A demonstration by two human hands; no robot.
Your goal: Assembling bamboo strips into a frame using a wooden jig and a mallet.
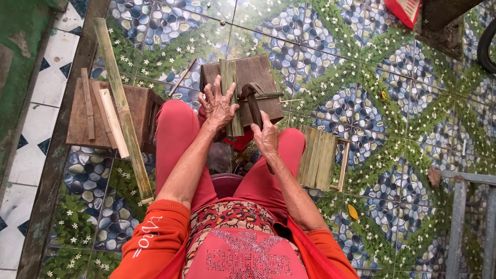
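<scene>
A tiled floor [361,62] printed with pebbles and small white flowers fills the frame. At lower centre sits a person in red trousers and an orange top, seen from above. A long green bamboo pole [123,106] runs down the left side, lying across a low wooden stool [139,106] at centre left. A stack of split bamboo slats [316,156] lies right of centre. At upper centre, a dark wooden block [256,77] rests before the knees. The left hand [218,106] lies spread, fingers open, pressing an upright bamboo strip [231,88] against the block. The right hand [266,138] is closed around the handle of a dark blade, probably a cleaver [253,101], touching the strip's right side.
</scene>
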